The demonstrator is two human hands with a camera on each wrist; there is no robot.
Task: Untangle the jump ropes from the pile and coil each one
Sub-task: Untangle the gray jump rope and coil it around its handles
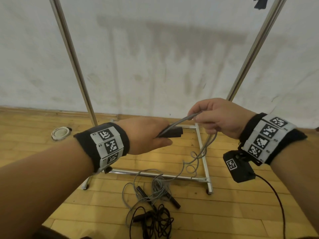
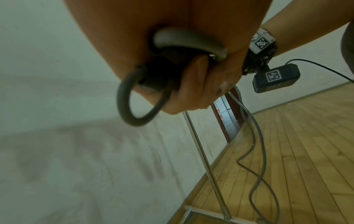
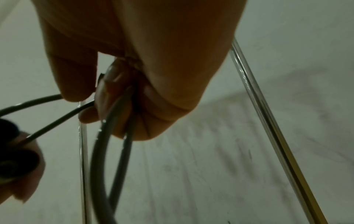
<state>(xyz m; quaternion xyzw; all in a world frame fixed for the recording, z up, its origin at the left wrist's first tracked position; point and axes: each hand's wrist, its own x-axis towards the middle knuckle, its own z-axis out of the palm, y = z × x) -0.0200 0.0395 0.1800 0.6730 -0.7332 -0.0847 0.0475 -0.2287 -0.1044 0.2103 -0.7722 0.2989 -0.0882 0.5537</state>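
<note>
My left hand (image 1: 155,135) grips the black handles (image 1: 172,132) of a grey jump rope, with a short loop of cord (image 2: 132,109) sticking out of the fist. Two grey strands (image 1: 181,121) run from there up to my right hand (image 1: 203,116), which pinches them between thumb and fingers (image 3: 107,97). Below the right hand the grey cord (image 1: 203,147) hangs down in loose curls to a tangled pile (image 1: 155,200) on the floor. The pile mixes grey cord, a black rope (image 1: 160,223) and several black handles (image 1: 174,201).
A chrome garment rack stands against the white wall, its base frame (image 1: 204,163) on the wooden floor just behind the pile and its uprights (image 1: 76,66) rising left and right. A round white object (image 1: 60,133) lies at the left by the wall. A black cable (image 1: 279,200) trails from my right wrist.
</note>
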